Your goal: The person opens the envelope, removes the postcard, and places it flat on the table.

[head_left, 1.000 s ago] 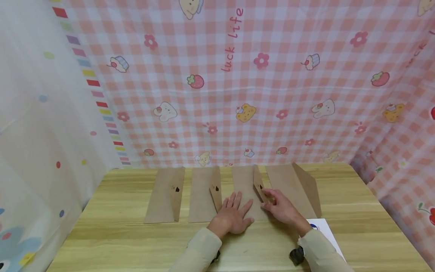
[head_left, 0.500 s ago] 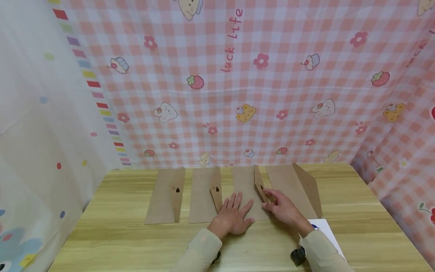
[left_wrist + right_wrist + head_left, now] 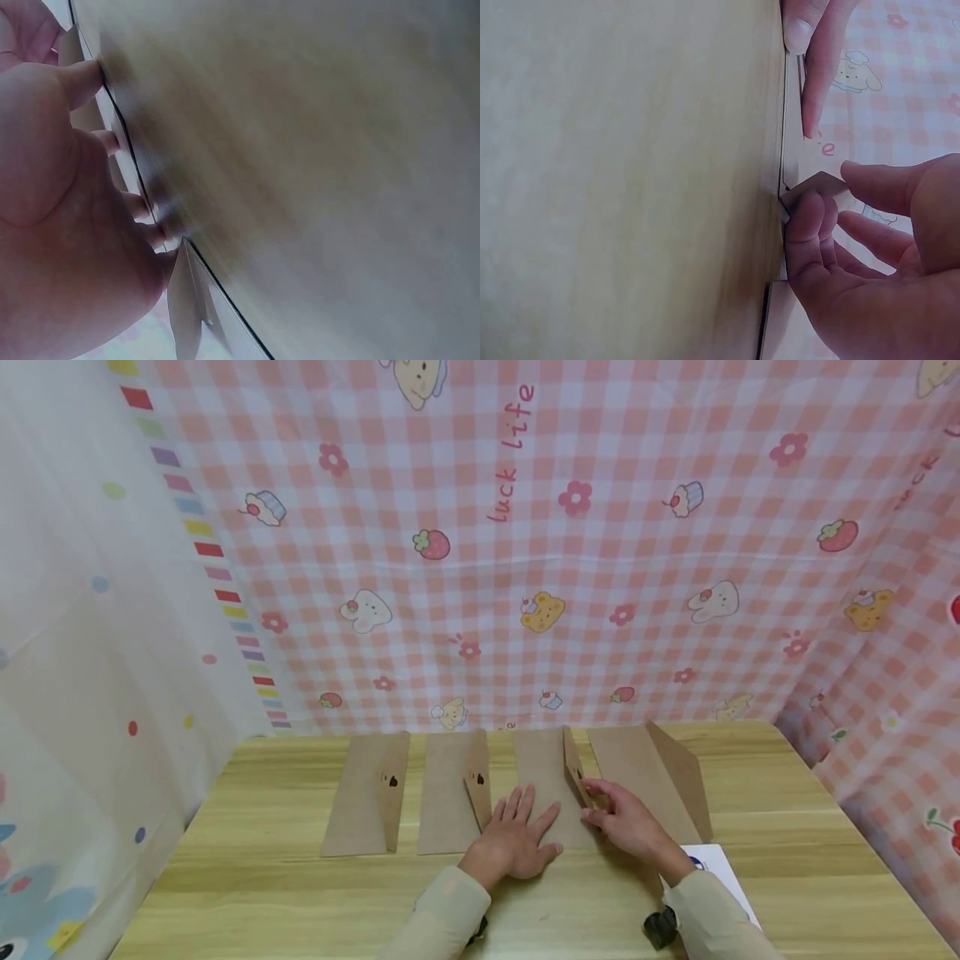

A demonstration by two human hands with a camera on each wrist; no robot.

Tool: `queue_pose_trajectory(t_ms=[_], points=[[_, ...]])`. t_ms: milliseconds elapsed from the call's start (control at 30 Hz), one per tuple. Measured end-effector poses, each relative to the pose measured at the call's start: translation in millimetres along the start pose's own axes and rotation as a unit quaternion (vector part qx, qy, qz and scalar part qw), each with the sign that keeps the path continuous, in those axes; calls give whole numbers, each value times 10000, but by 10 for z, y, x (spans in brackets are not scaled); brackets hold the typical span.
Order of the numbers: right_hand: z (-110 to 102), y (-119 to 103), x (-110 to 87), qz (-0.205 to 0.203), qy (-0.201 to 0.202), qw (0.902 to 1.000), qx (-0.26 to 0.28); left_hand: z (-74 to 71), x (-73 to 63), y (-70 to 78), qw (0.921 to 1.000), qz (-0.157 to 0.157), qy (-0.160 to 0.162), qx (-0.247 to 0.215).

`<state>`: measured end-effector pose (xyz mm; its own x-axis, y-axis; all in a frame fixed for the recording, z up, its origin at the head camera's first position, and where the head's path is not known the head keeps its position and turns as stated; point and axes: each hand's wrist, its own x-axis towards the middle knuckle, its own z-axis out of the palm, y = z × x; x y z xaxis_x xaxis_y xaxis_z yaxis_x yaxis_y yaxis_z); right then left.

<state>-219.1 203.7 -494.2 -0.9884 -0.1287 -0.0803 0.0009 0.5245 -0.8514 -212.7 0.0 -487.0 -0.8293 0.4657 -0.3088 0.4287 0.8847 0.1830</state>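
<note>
Four-sided brown kraft paper envelopes stand out on the table, and the third from the left (image 3: 536, 756) lies under both hands' work. My left hand (image 3: 510, 847) lies flat on its lower left part, fingers spread and straight. The upright flap (image 3: 574, 764) along this envelope's right side is pinched by my right hand (image 3: 630, 822). In the right wrist view the thumb and curled fingers sit on either side of the flap (image 3: 817, 185). The left wrist view shows the left palm (image 3: 67, 180) and fingertips right at the paper's edge.
Two more brown envelopes with raised printed flaps lie to the left, the far one (image 3: 356, 797) and the nearer one (image 3: 446, 793). A wider envelope (image 3: 630, 768) lies at right. White paper (image 3: 723, 872) is partly under the right forearm. Checked cloth (image 3: 480, 568) hangs behind the table (image 3: 247, 877).
The pinched flap has shifted very slightly right with my right hand and looks a little narrower. My left hand has stayed in place; the head view has tilted slightly.
</note>
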Motion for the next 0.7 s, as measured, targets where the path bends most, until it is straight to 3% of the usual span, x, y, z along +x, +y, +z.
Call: queue_pose_trajectory(t_ms=[700], points=[[-109,59,7,-655,296,9970,-277,-13,5,-8,10000,-1,-46,-12]])
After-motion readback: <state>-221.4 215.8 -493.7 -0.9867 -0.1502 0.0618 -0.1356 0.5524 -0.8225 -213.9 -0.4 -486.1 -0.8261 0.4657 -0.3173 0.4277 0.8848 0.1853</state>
